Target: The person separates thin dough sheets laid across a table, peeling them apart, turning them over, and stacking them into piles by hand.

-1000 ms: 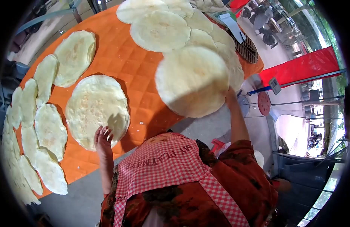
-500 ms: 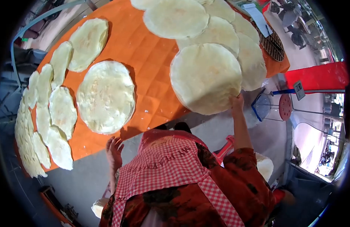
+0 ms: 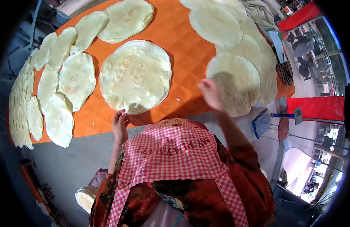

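A large round stack of thin flatbreads lies on the orange table in front of me. My left hand is at the near edge of this stack, its thumb and fingers pinched together at the rim. Whether it grips a sheet there is too small to tell. My right hand hangs over the table between that stack and a flatbread on the right; it is blurred, with nothing visible in it. That right flatbread overlaps others, and a shadow falls on it.
Several flatbread stacks cover the left of the table. More overlapping sheets lie at the back right, beside a dark grate and folded cloth. A blue-framed stand is beyond the right edge.
My right hand has let go of the flatbread, now lying on the right, and moved left toward the middle stack. My left hand has come to that stack's near edge. The view has shifted.
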Demonstrator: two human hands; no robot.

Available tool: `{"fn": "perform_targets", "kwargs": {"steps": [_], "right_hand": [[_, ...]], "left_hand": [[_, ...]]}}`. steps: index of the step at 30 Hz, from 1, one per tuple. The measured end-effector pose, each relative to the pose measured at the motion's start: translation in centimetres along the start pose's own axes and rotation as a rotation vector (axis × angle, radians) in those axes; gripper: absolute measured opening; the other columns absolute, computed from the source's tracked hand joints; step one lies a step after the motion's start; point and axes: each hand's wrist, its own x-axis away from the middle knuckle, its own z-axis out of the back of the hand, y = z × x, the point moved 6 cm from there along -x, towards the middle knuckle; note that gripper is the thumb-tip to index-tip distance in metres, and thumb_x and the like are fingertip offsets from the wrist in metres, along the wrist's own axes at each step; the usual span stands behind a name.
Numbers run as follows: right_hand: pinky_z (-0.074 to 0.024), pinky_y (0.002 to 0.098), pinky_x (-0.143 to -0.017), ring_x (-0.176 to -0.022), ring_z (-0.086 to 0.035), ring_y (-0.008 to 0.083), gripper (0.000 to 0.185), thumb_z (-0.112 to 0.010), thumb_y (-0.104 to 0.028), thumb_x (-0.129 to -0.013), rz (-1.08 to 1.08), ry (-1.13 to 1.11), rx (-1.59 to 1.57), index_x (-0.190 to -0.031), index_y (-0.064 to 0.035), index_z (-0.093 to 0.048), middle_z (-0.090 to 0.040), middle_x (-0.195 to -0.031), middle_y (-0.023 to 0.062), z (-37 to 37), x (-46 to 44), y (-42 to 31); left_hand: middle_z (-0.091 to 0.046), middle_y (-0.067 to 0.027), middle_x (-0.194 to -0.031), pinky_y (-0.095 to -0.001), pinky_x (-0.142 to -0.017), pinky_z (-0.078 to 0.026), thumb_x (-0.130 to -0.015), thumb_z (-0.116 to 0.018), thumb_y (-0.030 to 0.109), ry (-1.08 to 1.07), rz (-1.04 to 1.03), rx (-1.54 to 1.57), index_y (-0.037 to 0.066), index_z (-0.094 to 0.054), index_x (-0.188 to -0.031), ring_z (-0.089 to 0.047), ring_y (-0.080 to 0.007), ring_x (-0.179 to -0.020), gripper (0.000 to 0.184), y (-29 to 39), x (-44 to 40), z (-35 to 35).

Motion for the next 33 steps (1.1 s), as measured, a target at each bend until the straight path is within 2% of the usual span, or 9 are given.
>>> {"fn": "perform_targets", "kwargs": {"steps": [3,6,7,12,16,21,23,27,33], "right_hand": [[-0.049,0.0323,-0.063,-0.072,-0.061,0.0175,0.039,-0.078,-0.027,-0.073,-0.142,-0.074,0.011,-0.089,0.0028,-0.06,-0.063,-0.077,0.01,-11.7,-0.7,1.3],[-0.0481,0.0368,-0.061,-0.068,-0.062,0.0235,0.035,-0.08,-0.022,-0.066,-0.38,0.044,-0.032,-0.079,0.004,-0.06,-0.064,-0.076,0.0138,-16.8,-3.1,4.0],[-0.0493,0.032,-0.05,-0.066,-0.062,0.0178,0.031,-0.076,-0.018,-0.073,-0.462,-0.026,-0.14,-0.09,0.0014,-0.061,-0.063,-0.076,0.011,-17.6,-3.1,3.8],[-0.053,0.0374,-0.072,-0.08,-0.065,0.0234,0.023,-0.067,0.002,-0.07,-0.671,-0.127,-0.582,-0.092,0.0059,-0.065,-0.067,-0.087,0.0129,-18.9,-3.0,-2.0],[-0.0539,0.0364,-0.073,-0.079,-0.066,0.022,0.032,-0.057,0.007,-0.069,-0.1,-0.287,-0.597,-0.1,0.0023,-0.066,-0.067,-0.089,0.0095,-19.2,-11.8,-10.1],[-0.0507,0.0303,-0.066,-0.07,-0.062,0.0136,0.024,-0.064,-0.004,-0.074,0.446,-0.428,0.174,-0.097,0.0005,-0.061,-0.065,-0.081,0.0058,-16.7,-14.7,-33.3],[-0.0499,0.0302,-0.07,-0.075,-0.063,0.0192,0.022,-0.061,-0.002,-0.075,0.536,-0.461,0.459,-0.097,0.0012,-0.059,-0.064,-0.088,0.009,-17.6,-8.8,-38.8],[-0.0495,0.0463,-0.074,-0.089,-0.059,0.0395,0.015,-0.051,0.003,-0.074,0.923,-0.328,0.41,-0.089,0.0002,-0.053,-0.058,-0.106,0.0204,-22.6,-0.6,-33.2],[-0.0455,0.044,-0.092,-0.115,-0.049,0.0374,0.046,-0.072,-0.024,-0.077,0.497,-0.766,0.588,-0.111,-0.0017,-0.051,-0.048,-0.126,0.0173,-28.8,4.4,-18.3]], "left_hand": [[-0.062,-0.0043,-0.083,-0.0273,-0.068,-0.049,-0.093,-0.055,0.011,-0.01,0.016,0.067,0.003,-0.058,-0.105,-0.06,-0.0135,-0.074,0.014,1.2,-0.3,1.2],[-0.063,-0.0037,-0.086,-0.0255,-0.065,-0.048,-0.093,-0.056,0.013,0.038,0.028,0.04,0.006,-0.059,-0.104,-0.059,-0.0117,-0.071,0.013,1.0,-1.2,4.0],[-0.064,-0.0037,-0.086,-0.0249,-0.065,-0.048,-0.093,-0.056,0.013,0.046,0.028,0.037,0.007,-0.059,-0.103,-0.059,-0.0112,-0.072,0.013,0.6,-1.6,5.1],[-0.064,-0.0038,-0.085,-0.024,-0.066,-0.049,-0.093,-0.056,0.013,-0.039,0.023,0.121,0.007,-0.059,-0.103,-0.059,-0.0109,-0.072,0.012,2.6,-2.1,6.0],[-0.063,-0.0033,-0.086,-0.0267,-0.069,-0.05,-0.093,-0.055,0.013,-0.081,-0.006,0.188,0.007,-0.06,-0.103,-0.06,-0.0123,-0.077,0.012,5.7,-3.0,4.2],[-0.057,-0.0111,-0.111,-0.0402,-0.083,-0.05,-0.095,-0.053,0.036,-0.272,0.059,0.401,0.007,-0.053,-0.115,-0.058,-0.0261,-0.101,0.035,8.9,-5.0,1.8],[-0.051,-0.0123,-0.127,-0.0468,-0.093,-0.046,-0.092,-0.052,0.05,-0.395,0.182,0.557,0.01,-0.052,-0.119,-0.049,-0.0334,-0.118,0.049,9.1,-5.8,0.0],[-0.046,-0.0152,-0.133,-0.0537,-0.099,-0.042,-0.091,-0.046,0.059,-0.647,0.271,0.876,0.011,-0.045,-0.129,-0.046,-0.0391,-0.123,0.061,9.9,-6.3,-3.9],[-0.046,-0.0099,-0.138,-0.0539,-0.103,-0.038,-0.092,-0.037,0.062,-0.568,0.277,0.827,0.013,-0.037,-0.141,-0.046,-0.0308,-0.125,0.069,5.5,-9.0,-3.3]]}}
